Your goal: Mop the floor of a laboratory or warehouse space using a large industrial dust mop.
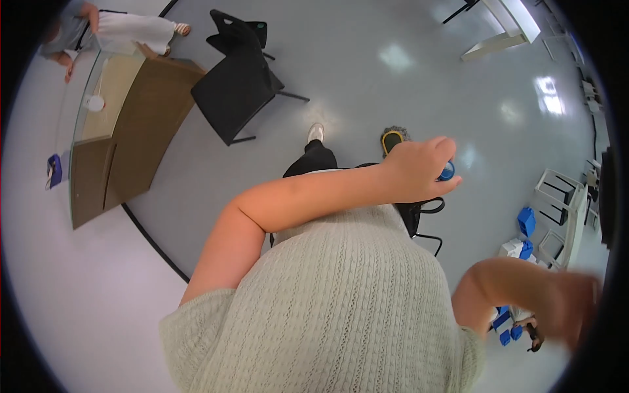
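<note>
My left arm (308, 196) reaches across my body. The left hand (419, 171) is closed around a blue round-ended handle (447, 171), of which only the end shows between the thumb and fingers. Just beyond that hand, low near the floor, is an oval dark head with a yellow rim and grey fuzzy fringe (393, 139), like a mop head. Whether it joins the blue handle is hidden. At the far right, my right hand (571, 304) is raised and smeared by motion; its fingers cannot be made out.
A black chair (236, 92) stands ahead left, beside a wooden glass-topped counter (134, 131) with a person (124, 29) behind it. My white shoe (316, 133) is on the grey floor. White stools (557, 196), a white table and blue boxes (526, 221) line the right side.
</note>
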`<state>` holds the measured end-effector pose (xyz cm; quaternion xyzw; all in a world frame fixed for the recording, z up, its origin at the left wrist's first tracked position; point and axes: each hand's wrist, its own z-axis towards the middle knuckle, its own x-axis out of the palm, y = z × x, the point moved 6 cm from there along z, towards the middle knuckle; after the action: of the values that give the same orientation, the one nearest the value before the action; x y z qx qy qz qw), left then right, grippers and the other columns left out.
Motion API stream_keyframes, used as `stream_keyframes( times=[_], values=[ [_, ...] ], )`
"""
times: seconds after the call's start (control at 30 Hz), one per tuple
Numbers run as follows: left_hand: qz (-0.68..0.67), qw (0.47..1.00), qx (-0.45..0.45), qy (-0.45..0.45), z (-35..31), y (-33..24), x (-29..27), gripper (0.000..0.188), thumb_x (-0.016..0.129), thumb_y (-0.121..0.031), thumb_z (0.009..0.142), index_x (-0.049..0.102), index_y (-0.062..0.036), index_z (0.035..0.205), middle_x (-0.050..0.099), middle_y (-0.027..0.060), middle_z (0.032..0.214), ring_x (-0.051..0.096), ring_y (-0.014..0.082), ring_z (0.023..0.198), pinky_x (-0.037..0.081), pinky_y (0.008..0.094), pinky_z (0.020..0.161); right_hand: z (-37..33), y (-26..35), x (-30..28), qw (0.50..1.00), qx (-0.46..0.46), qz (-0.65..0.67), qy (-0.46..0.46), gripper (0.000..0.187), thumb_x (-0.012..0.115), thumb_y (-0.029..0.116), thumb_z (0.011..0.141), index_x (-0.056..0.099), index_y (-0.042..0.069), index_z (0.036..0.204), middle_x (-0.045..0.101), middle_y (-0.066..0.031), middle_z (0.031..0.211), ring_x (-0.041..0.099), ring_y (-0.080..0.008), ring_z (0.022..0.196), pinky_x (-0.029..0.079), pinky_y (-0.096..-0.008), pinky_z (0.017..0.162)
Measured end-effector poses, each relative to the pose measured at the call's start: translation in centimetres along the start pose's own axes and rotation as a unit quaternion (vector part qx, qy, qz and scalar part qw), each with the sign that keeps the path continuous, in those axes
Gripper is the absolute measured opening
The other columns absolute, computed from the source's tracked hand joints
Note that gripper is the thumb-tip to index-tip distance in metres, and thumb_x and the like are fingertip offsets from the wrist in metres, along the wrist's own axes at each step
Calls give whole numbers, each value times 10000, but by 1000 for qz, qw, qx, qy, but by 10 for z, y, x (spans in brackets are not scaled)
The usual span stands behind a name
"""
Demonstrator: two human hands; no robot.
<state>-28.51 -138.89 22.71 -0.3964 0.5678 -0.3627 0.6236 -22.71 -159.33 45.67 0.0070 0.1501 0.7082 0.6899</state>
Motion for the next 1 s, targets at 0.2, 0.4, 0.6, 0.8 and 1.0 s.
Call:
stream_keyframes(
  times=[0.2,0.4,0.6,0.8,1.0],
  values=[
    [-61,995,55,60,23,34,-38,435,617,-390,845,456,0,951,460,160,1018,586,336,734,482,422,644,-348,-113,113,624,773,52,108,564,601,220,878,397,9,1360,472,-185,1318,459,-292,1233,374,-370,1027],
    [-74,965,167,188,16,49,-40,391,625,-291,851,492,4,1070,477,171,1070,583,318,866,500,380,765,-478,-87,103,638,668,376,-68,435,565,181,900,425,-38,1249,495,-218,1188,565,-247,952,508,-314,752],
    [-216,973,-64,-57,54,228,-166,259,632,-171,839,609,-56,1069,609,70,990,592,160,848,488,302,752,-460,-100,127,122,828,280,-470,367,523,115,914,363,-112,1153,489,-248,1016,563,-182,672,543,-225,507],
    [128,857,-270,-421,17,469,-355,488,697,-190,699,564,54,1101,584,196,976,591,284,862,473,385,777,-440,-94,73,118,745,374,-539,402,521,97,914,271,-130,1131,418,-255,1026,540,-145,598,562,-210,534],
    [-221,744,-455,-436,28,596,-393,571,743,-264,751,522,57,1168,566,157,1154,545,284,1034,428,378,868,-428,-150,54,124,725,350,-580,411,517,85,911,252,-129,1140,382,-272,1071,541,-136,609,575,-218,550]
  ],
)
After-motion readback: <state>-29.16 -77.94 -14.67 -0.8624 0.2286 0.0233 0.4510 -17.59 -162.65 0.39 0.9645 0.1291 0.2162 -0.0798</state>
